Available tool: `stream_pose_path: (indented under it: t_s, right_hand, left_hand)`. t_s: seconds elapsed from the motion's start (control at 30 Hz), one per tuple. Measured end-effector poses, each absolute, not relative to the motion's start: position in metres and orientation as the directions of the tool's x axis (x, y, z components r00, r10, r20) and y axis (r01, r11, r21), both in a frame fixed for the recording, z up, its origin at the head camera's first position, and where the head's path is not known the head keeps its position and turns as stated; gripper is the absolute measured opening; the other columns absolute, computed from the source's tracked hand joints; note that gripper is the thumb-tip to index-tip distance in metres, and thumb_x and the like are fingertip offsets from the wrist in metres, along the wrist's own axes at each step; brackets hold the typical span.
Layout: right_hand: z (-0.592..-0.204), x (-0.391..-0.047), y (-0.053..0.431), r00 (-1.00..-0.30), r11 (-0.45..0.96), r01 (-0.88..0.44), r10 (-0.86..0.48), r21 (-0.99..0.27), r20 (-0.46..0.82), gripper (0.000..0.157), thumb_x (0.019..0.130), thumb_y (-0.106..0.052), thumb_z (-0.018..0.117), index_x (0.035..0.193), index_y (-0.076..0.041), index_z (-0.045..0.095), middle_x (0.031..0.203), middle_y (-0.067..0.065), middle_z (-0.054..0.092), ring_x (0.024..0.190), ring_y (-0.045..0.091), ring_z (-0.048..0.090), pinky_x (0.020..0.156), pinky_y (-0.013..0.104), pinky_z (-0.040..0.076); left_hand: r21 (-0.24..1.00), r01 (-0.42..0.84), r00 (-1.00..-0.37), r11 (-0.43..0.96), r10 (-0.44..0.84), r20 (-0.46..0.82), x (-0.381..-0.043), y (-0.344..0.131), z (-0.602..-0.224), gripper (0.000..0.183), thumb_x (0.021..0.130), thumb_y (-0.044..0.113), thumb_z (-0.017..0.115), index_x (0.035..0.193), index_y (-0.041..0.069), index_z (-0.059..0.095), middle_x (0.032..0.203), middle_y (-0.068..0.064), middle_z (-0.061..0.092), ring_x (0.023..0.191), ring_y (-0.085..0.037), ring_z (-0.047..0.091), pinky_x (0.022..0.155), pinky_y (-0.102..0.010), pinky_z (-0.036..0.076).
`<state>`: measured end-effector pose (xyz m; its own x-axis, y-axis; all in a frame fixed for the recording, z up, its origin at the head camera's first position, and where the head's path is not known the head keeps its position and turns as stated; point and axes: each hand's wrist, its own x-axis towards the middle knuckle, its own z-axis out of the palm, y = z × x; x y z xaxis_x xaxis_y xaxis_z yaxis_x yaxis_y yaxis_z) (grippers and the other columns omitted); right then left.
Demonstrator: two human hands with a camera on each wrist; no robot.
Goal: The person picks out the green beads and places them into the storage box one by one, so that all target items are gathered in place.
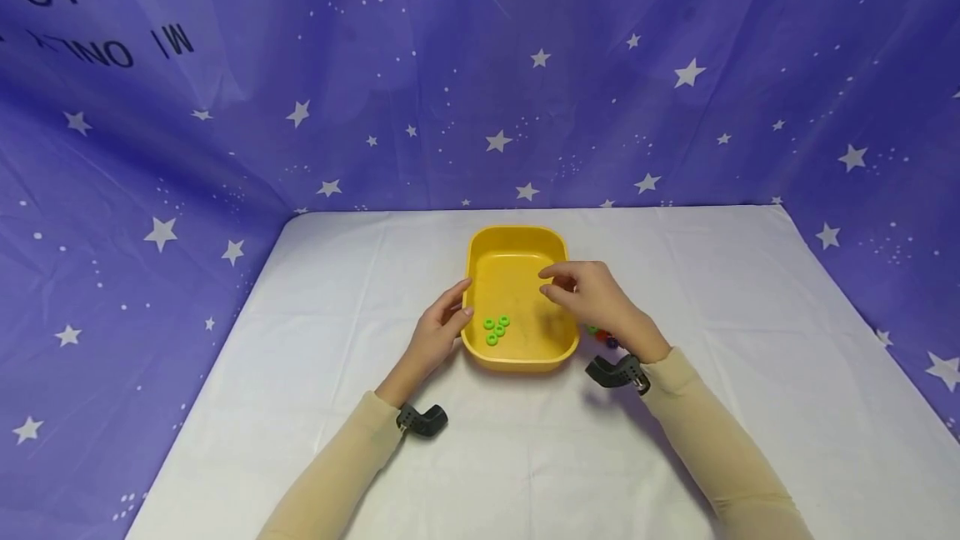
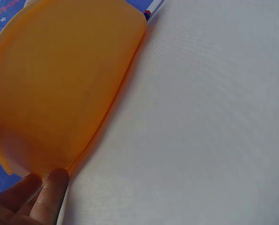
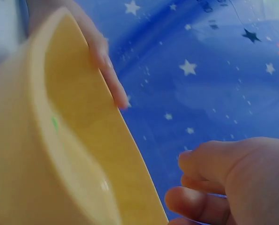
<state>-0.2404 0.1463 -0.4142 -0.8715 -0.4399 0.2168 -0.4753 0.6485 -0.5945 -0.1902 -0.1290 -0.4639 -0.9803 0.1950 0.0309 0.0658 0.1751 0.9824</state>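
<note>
A yellow rectangular tray (image 1: 519,365) stands in the middle of the table. Several small green rings (image 1: 499,330) lie on its floor, towards the near left corner. At the tray's left side is my left hand (image 1: 435,330), its fingertips touching the wall and rim from outside. The left wrist view shows fingers (image 2: 55,190) against the tray's outer wall. Over the tray's right edge hovers my right hand (image 1: 592,290), thumb and fingers parted with nothing between them. In the right wrist view a gap separates its thumb and fingers (image 3: 191,199).
Just right of the tray, partly hidden by the right wrist, lie small beads (image 1: 602,336) in green, red and purple. White cloth covers the table (image 1: 360,290). A purple curtain (image 1: 420,107) with stars hangs behind and at both sides. Each wrist carries a black camera mount (image 1: 617,372).
</note>
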Motion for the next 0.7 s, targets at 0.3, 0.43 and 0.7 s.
stream_pose_path:
  t_s: [0.3,0.43,0.7]
  right_hand:
    - [-0.418,-0.241,0.191,-0.919,0.71,-0.39,-0.34,-0.587,0.2,0.024,0.094,-0.017,0.07,0.113,-0.003,0.076,0.085,0.008,0.075,0.072,0.016,0.061,0.063,0.025,0.05]
    - [-0.426,-0.24,0.206,-0.93,0.731,-0.362,-0.324,-0.579,0.172,0.025,0.095,-0.017,0.069,0.114,-0.002,0.075,0.088,0.009,0.076,0.075,0.017,0.062,0.065,0.026,0.052]
    - [-0.442,-0.237,0.226,-0.942,0.76,-0.326,-0.314,-0.562,0.122,0.026,0.094,-0.015,0.069,0.115,-0.001,0.074,0.09,0.01,0.077,0.076,0.016,0.063,0.068,0.028,0.053]
  left_hand:
    - [0.982,0.068,-0.982,0.176,0.188,0.034,-0.191,-0.129,-0.462,0.053,0.105,0.012,0.053,0.156,0.007,0.041,0.157,-0.023,0.044,0.136,-0.042,0.054,0.102,-0.049,0.057]
    - [0.983,0.064,-0.982,0.17,0.184,0.032,-0.19,-0.129,-0.463,0.053,0.105,0.012,0.053,0.156,0.007,0.041,0.156,-0.023,0.045,0.136,-0.042,0.054,0.102,-0.049,0.057]
    - [0.982,0.082,-0.984,0.171,0.17,0.052,-0.204,-0.131,-0.495,0.052,0.104,0.018,0.056,0.155,0.019,0.045,0.155,-0.018,0.048,0.134,-0.038,0.056,0.099,-0.046,0.059]
